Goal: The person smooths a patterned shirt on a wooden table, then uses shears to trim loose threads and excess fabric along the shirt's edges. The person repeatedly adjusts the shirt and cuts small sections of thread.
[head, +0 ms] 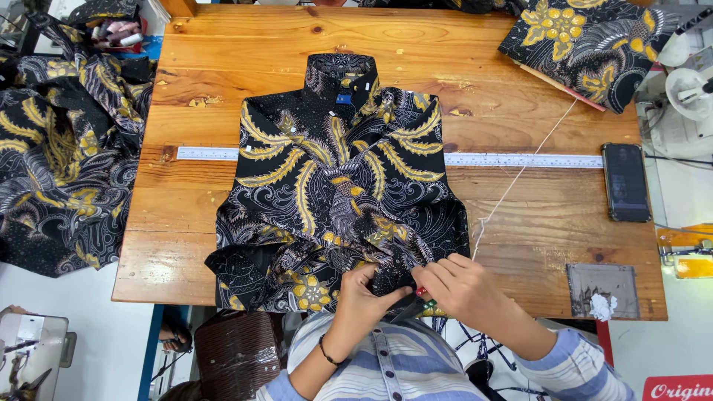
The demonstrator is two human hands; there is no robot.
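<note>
A folded batik shirt (338, 186), black with gold and grey feather patterning, lies front-up in the middle of the wooden surface (223, 67), its collar pointing away from the person and its lower hem gathered in folds at the near edge. The left hand (364, 293) pinches a bunched part of that hem, fingers curled shut on the cloth. The right hand (460, 286) sits just beside it, touching the same fold, its grip closed around a small tool with a red tip (420, 292); dark blades seem to poke out below the fingers, but what kind of tool it is cannot be told for sure. A thin pale thread (520, 172) runs from near the right hand diagonally up across the surface toward the far right corner.

Under the shirt, a long white ruler (520, 160) stretches across the surface from left to right. A dark phone (625, 182) lies flat near the right edge, just beyond the ruler's end. Nearer the person on the right there is a grey metal plate (601, 286) with a crumpled white scrap (602, 305) on it. More of the same batik cloth lies folded at the far right corner (587, 41), and a large heap of it (59, 148) hangs off to the left of the surface
</note>
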